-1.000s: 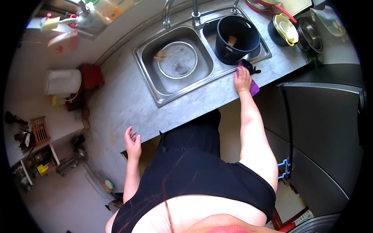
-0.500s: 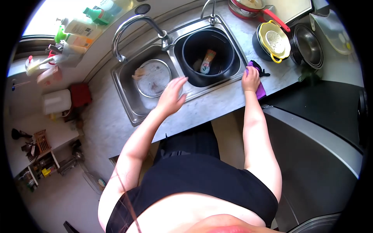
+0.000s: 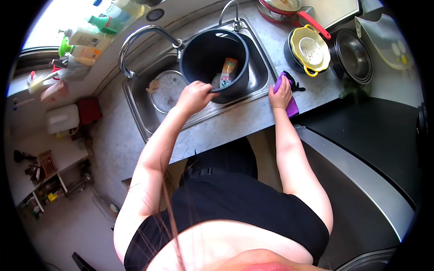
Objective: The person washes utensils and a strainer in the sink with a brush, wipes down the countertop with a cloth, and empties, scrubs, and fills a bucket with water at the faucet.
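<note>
My left hand (image 3: 196, 97) is closed on the near rim of a black bucket (image 3: 237, 89), which is tilted over the right sink basin and leans toward the divider. Inside the bucket lies an orange-and-white packet or bottle (image 3: 228, 72); its exact kind is unclear. On the counter right of the sink, my right hand (image 3: 281, 95) has its fingers curled over a purple cloth (image 3: 293, 109) with a black part at its far end. In the left basin (image 3: 138, 106) rests a round metal lid or tray (image 3: 167, 92) with a beige scrap (image 3: 153, 86) at its edge.
A large curved faucet (image 3: 135, 34) and a slim tap (image 3: 236, 23) rise behind the sink. To the right stand a yellow colander (image 3: 296, 40) in a dark pot, a metal pot (image 3: 355, 56), and a red-handled pan (image 3: 314, 23). Several bottles (image 3: 105, 25) line the windowsill.
My left hand has moved from above the sink divider onto the bucket's rim. The bucket has lifted and tipped to the left. My right hand stays on the purple cloth.
</note>
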The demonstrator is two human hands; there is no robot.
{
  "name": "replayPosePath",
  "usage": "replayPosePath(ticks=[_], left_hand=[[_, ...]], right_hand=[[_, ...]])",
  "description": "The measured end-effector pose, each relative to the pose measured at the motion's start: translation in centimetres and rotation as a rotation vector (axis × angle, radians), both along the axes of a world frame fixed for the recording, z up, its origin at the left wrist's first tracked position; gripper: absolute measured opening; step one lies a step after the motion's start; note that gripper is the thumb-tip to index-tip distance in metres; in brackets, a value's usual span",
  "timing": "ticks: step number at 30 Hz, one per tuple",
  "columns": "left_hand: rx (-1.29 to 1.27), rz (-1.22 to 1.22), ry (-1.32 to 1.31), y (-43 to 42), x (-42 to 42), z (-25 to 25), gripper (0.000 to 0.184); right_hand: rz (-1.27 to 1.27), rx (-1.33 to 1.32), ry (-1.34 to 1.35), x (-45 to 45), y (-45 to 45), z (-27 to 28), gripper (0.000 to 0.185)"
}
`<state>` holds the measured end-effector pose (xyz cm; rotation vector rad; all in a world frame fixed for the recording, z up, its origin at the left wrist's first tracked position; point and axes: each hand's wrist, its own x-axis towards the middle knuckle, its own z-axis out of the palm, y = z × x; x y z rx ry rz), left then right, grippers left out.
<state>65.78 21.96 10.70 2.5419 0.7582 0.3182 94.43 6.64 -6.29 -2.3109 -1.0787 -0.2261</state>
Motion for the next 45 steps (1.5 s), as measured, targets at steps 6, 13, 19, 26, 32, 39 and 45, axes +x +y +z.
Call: replayPosePath(ticks=[6, 13, 19, 26, 32, 39, 45], left_hand=[[0.113, 0.023, -0.044, -5.3, -7.2, 8.6, 0.017], [0.004, 0.23, 0.011, -9.7, -14.1, 14.1, 0.012], [-0.017, 0.385, 0.054, -13.2, -19.2, 16.9, 0.009], [0.041, 0.722, 0.093, -17.8, -23.7, 16.9, 0.015], [-0.071, 1.005, -0.092, -19.5, -29.0, 14.9, 0.022], [-0.297, 1.051, -0.567, -18.6, -30.2, 11.6, 0.031], [-0.136, 0.906, -0.353, -17.1, -30.8, 13.6, 0.028]], right_hand=[[0.127, 0.163, 0.158, -3.7, -0.9, -3.3, 0.039], [0.785, -0.327, 0.282, -2.4, 0.4, -0.8, 0.035], [0.47, -0.129, -0.036, 0.7, 0.5, -0.5, 0.026], [0.64, -0.23, -0.004, -14.7, 1.7, -0.4, 0.026], [0.798, -0.28, 0.125, -22.9, 2.7, 0.6, 0.029], [0.959, -0.303, 0.288, -18.5, 0.8, 1.1, 0.041], [0.404, -0.393, 0.061, -7.7, -2.8, -0.4, 0.046]])
